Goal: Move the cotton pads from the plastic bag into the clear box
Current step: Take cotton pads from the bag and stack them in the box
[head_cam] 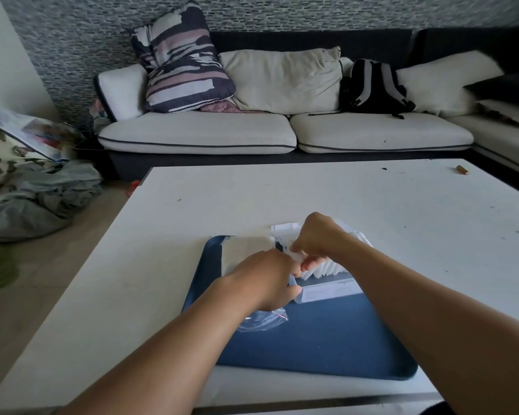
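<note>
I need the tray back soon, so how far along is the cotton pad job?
Well along: a row of cotton pads already stands in the clear box, and the plastic bag lies slack under the left hand. The right hand pinches more pads over the box. Left: seating those; whether the bag is empty is unclear.

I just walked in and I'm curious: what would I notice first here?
Two hands, left hand and right hand, meet over a blue tray on the white table, fiddling with white cotton pads. Behind, a striped pillow leans on the sofa.
</note>
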`<act>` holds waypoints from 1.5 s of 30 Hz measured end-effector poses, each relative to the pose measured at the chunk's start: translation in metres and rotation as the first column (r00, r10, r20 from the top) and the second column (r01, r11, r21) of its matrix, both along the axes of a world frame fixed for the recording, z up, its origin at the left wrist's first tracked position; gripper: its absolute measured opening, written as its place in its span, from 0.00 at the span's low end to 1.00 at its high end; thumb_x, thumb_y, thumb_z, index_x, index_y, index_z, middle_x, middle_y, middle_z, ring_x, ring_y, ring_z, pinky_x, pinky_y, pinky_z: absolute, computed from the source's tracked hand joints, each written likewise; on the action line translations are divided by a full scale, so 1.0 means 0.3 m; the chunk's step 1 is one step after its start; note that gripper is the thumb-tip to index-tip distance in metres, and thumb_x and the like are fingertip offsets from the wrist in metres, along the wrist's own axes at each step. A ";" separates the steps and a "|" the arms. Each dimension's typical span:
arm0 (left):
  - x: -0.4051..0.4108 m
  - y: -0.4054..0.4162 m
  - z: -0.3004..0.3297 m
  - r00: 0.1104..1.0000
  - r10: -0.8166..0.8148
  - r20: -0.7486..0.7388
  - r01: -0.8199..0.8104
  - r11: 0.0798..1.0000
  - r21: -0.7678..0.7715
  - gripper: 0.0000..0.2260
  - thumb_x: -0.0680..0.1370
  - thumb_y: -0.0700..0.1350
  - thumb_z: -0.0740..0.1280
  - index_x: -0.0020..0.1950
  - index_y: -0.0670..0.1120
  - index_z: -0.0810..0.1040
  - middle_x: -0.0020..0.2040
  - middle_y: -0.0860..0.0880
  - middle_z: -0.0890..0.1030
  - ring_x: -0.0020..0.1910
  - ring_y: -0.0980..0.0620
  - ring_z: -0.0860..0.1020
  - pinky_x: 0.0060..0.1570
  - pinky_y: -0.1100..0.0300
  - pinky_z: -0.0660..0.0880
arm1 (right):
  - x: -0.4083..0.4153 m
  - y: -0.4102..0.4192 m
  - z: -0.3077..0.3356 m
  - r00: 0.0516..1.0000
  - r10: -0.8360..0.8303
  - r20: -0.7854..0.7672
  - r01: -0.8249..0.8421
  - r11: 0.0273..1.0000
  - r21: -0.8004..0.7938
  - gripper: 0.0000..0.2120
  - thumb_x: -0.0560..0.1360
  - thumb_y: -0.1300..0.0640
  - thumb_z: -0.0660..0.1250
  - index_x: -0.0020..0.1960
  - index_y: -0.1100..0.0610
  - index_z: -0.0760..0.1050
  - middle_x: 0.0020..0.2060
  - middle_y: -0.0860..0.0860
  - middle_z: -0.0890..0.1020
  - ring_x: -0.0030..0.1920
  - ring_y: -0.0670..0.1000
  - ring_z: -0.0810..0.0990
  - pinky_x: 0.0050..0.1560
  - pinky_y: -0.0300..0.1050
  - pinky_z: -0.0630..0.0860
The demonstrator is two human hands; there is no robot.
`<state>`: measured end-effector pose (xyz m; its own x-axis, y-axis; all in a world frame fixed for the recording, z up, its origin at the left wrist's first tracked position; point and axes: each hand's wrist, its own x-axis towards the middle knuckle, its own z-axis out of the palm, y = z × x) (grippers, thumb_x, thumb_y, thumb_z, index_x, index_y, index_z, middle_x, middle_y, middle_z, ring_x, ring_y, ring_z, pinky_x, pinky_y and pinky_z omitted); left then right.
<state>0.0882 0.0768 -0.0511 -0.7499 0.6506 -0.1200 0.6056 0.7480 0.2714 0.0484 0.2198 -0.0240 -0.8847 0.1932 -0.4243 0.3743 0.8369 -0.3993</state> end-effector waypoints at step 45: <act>0.018 -0.270 0.096 0.916 0.400 0.034 -0.395 0.885 0.248 0.11 0.78 0.44 0.62 0.37 0.48 0.65 0.41 0.51 0.72 0.37 0.52 0.69 0.33 0.59 0.62 | 0.214 -0.229 -0.011 0.741 0.629 -0.235 -0.381 0.682 0.624 0.23 0.74 0.68 0.67 0.65 0.50 0.72 0.54 0.50 0.82 0.55 0.56 0.83 0.45 0.44 0.69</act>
